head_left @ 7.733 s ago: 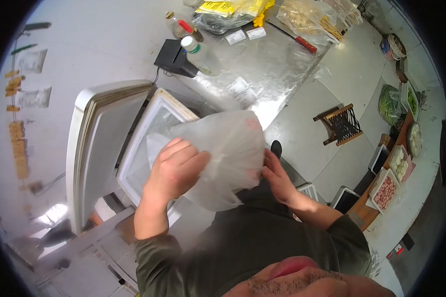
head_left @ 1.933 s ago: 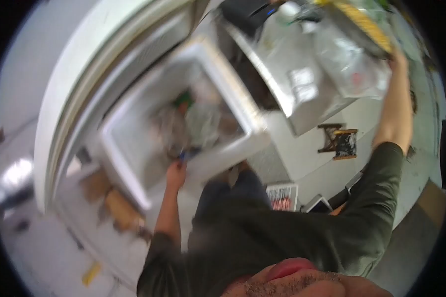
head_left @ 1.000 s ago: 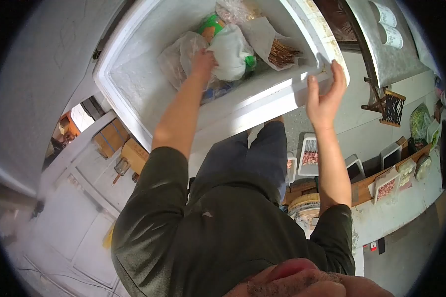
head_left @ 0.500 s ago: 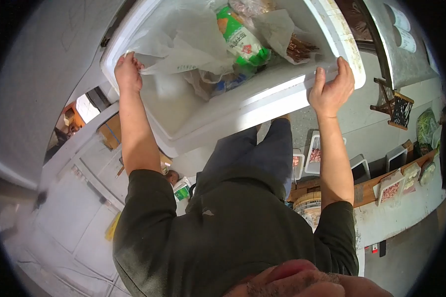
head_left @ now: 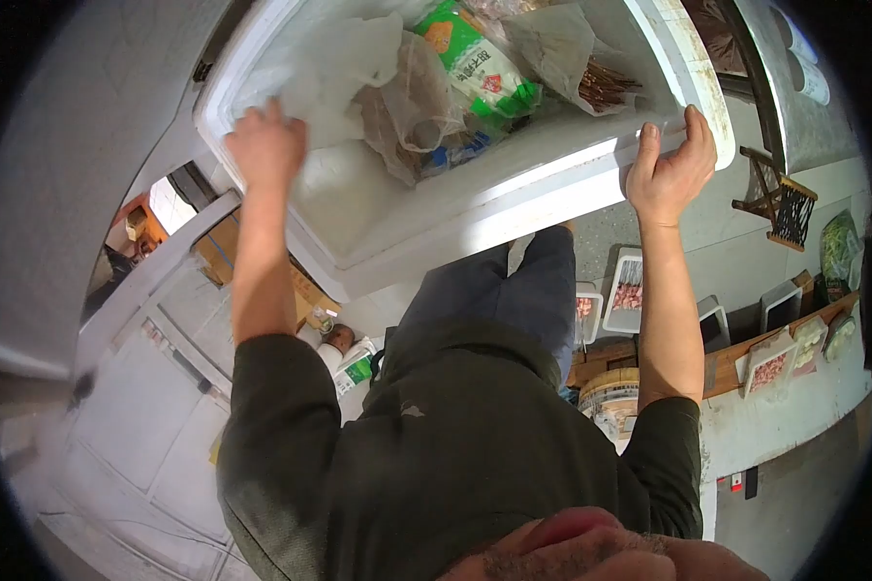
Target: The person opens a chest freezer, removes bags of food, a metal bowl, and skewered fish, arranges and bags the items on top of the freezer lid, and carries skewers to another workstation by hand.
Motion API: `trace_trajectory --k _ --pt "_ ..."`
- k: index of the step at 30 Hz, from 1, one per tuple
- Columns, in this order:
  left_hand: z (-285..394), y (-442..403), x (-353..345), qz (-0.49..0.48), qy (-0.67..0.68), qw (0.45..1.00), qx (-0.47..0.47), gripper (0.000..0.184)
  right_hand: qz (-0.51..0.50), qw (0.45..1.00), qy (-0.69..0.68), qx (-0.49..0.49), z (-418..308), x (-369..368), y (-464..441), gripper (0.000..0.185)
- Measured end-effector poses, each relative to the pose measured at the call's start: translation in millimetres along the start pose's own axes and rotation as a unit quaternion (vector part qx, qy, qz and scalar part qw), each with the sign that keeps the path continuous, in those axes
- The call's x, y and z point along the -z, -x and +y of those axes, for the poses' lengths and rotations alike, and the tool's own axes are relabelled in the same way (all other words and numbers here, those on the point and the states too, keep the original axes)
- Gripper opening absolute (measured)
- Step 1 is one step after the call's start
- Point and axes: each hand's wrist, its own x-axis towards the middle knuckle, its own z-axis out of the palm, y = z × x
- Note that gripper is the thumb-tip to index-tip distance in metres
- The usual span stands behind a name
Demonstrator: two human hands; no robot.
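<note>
An open white chest freezer [head_left: 543,198] stands in front of me. My left hand [head_left: 266,145] is over its left side, beside a whitish translucent plastic bag [head_left: 344,53]; its fingertips are hidden and slightly blurred. With thumb and fingers apart, my right hand [head_left: 670,169] rests on the right front corner of the rim and holds nothing. Inside lie a green and white printed packet [head_left: 480,68], a clear crumpled bag [head_left: 412,107], something blue [head_left: 455,150] under it, and a bag with a bundle of thin brown sticks [head_left: 606,85].
The raised lid [head_left: 58,174] is at the left. A metal table [head_left: 814,126] and a small folding stool [head_left: 790,211] are at the right. Trays of meat pieces [head_left: 627,290] and a wooden board [head_left: 727,373] lie lower right. A cardboard box [head_left: 221,242] stands left of the freezer.
My left hand reached into the freezer, then pulled a white bag's edge leftward, uncovering the green packet. Now that hand is slightly further in and the bag has shifted. My right hand stays on the rim.
</note>
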Motion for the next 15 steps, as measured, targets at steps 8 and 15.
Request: trace_trajectory --k 8,15 --pt "189.6 -34.9 -26.1 0.099 0.154 0.863 -0.471 0.063 -0.004 1.0 -0.004 -0.006 2.8 -4.2 -0.2 0.051" --pt "291.7 -47.0 -89.0 -0.162 0.023 0.874 -0.458 0.028 -0.009 1.0 -0.006 -0.008 6.5 -5.7 0.1 0.052"
